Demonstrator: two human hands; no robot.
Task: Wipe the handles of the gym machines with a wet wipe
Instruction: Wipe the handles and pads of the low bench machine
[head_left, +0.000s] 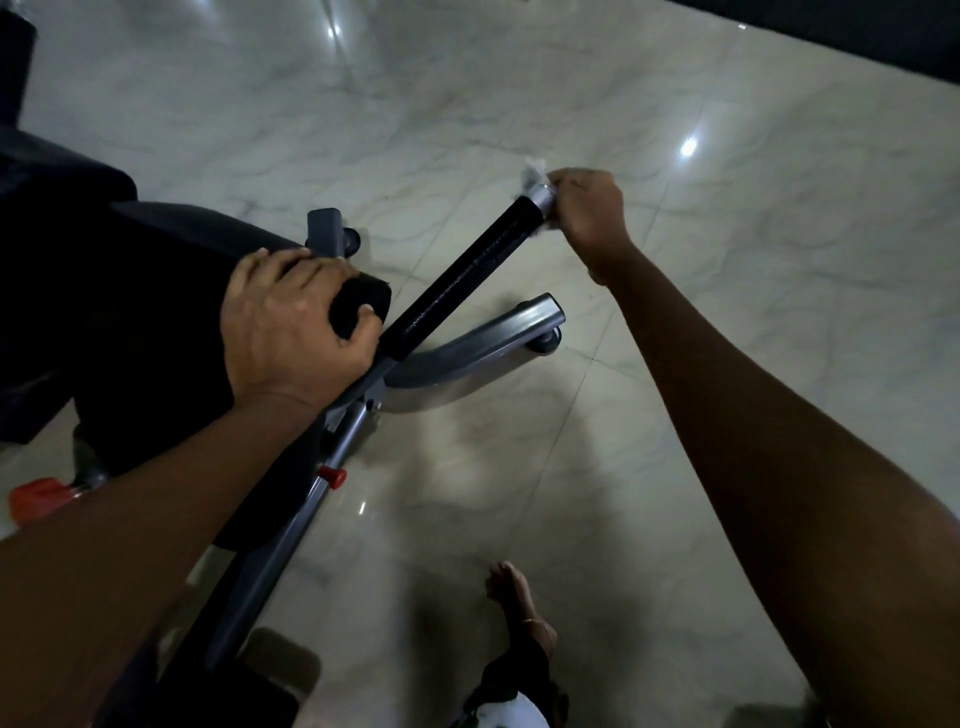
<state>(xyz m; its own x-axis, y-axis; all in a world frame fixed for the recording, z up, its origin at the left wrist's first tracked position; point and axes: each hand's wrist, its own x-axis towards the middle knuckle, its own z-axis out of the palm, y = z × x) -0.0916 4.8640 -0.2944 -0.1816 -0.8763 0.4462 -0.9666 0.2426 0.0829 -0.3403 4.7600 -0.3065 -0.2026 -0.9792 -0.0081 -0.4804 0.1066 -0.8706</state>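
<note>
A: Left side status?
B: Left hand (291, 322) curled over the black pad (363, 301) at the end of the dark seat (156, 291), fingers wrapped round it.
A: Handle?
B: Black handle (467, 275) runs diagonally up-right from the grey frame (478, 343), silver cap at its tip.
A: Right side?
B: Right hand (587, 213) closed on the white wet wipe (535, 174), pressing it against that capped tip. Marble floor (727, 364) underneath, bare foot (511, 587) near bottom edge.

We're seeing a shiny marble floor (727, 389), a bare foot (511, 587) w/ anklet standing on it, btm centre.
</note>
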